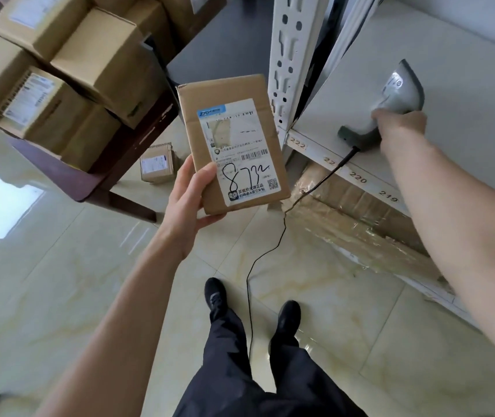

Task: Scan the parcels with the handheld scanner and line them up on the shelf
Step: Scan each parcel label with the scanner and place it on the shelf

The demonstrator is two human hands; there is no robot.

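Blurred parcels [59,70], upper left

One handheld scanner [396,97]. One labelled parcel [234,142] in hand. One small parcel [157,164] on the floor. At least five cartons [59,70] stacked on the worktop [68,173]; blur prevents an exact count. One wrapped carton [357,218] beneath the shelf [438,94].

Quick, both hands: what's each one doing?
Left hand: holding the parcel.
Right hand: closed on the scanner, on the shelf.
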